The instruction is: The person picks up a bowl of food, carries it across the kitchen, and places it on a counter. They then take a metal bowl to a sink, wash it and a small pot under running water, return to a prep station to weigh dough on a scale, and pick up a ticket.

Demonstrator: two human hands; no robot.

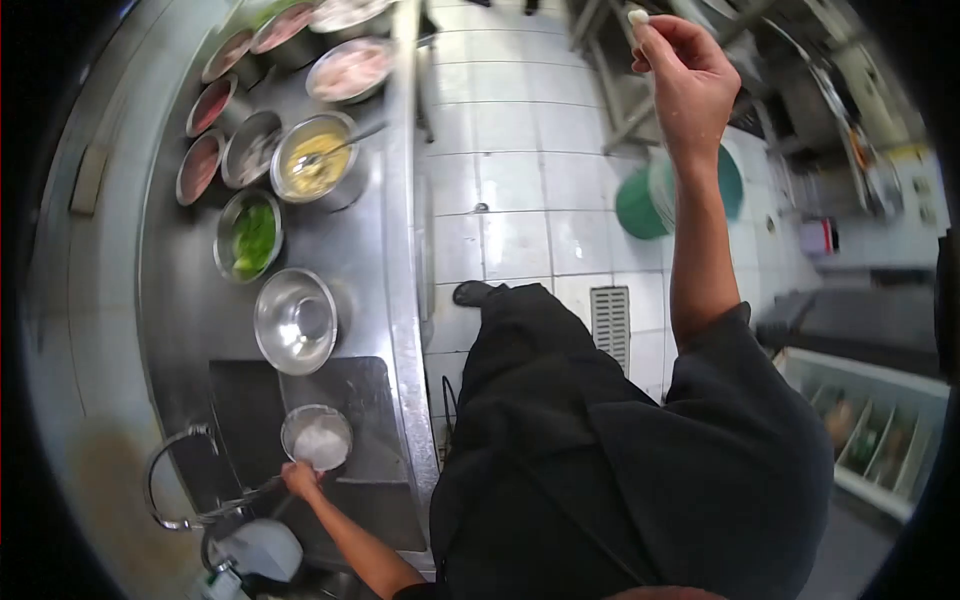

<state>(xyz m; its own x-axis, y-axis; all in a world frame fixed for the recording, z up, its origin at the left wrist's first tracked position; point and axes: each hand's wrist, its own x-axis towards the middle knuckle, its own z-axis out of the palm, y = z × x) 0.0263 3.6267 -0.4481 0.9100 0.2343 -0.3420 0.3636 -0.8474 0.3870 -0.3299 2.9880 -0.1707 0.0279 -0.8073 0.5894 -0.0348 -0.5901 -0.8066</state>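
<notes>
My left hand [301, 479] is closed at the near rim of a small round bowl [289, 430] over the sink area. White contents, which I cannot identify, lie in it. Raised high on the right, away from the counter, my right hand [692, 75] pinches a small white lump [638, 17] between thumb and fingers. An empty steel bowl [295, 322] sits on the counter just beyond the small one. Farther along stand a bowl of green leaves [254, 236] and a bowl of yellow mixture [318, 165] with a spoon in it.
Several metal containers of pinkish and pale food crowd the far end of the steel counter [345, 270]. A curved faucet [160, 470] and a white container [262, 548] are by the sink. Green buckets [640, 203] stand on the tiled floor, near a floor drain [610, 322].
</notes>
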